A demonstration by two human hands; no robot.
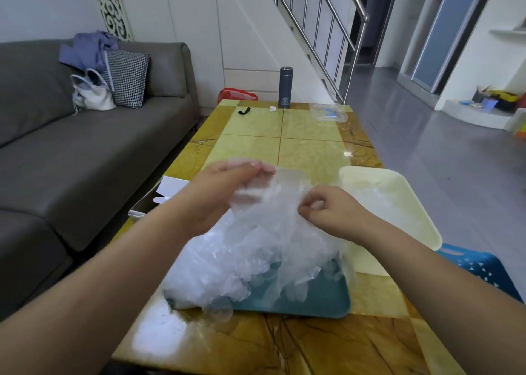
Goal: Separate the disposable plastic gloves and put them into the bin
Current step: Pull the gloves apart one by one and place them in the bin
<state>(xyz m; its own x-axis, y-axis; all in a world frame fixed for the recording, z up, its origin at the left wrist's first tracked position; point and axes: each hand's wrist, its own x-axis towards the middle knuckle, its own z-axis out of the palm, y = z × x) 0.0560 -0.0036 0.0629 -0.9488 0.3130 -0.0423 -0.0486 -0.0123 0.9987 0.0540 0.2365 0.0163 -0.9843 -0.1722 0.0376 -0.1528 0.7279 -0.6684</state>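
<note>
Our left hand (225,192) & right hand (327,207), fingers curled, both pinch glove pile (250,261); bin (367,258) at its 3 o'clock.

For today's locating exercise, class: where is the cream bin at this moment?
In the head view, the cream bin sits on the right side of the table, just right of the right hand pinching the gloves, and behind the teal tray.
</note>
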